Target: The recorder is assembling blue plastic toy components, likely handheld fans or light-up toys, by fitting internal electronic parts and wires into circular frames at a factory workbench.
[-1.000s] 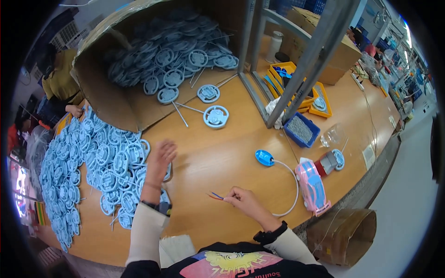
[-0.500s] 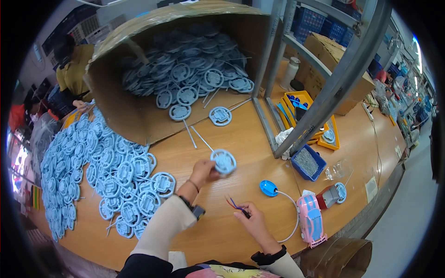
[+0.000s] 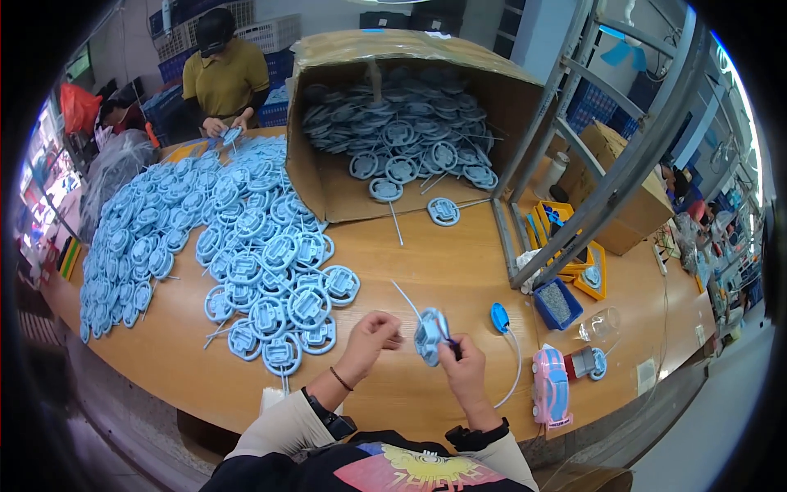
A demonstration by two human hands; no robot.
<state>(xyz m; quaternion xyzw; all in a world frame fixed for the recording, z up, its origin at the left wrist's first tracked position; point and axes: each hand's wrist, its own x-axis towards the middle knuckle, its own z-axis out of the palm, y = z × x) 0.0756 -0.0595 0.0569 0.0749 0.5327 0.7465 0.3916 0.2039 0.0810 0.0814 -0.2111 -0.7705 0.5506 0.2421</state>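
My right hand (image 3: 465,365) is closed on a dark piece with thin red and blue leads, mostly hidden by the fingers. Against it, tilted up above the table, is a light-blue toy steering wheel (image 3: 427,338) with a thin pale stem running up and left. My left hand (image 3: 374,338) is just left of the wheel, apart from it, fingers curled together with nothing visible in them. A heap of similar light-blue wheels (image 3: 270,271) spreads over the table to the left. One loose wheel (image 3: 443,211) lies farther back.
A big cardboard box (image 3: 344,209) full of wheels lies on its side behind. At the right are a metal frame (image 3: 590,197), a blue bin of screws (image 3: 557,304), yellow trays (image 3: 596,275), a pink toy car (image 3: 551,385) and a blue cabled piece (image 3: 499,318). Another person (image 3: 225,82) works across the table.
The wheel has come nearer to me, from my left hand to my right hand's dark piece. My left hand has drawn back. The view has turned left, showing the other person more fully.
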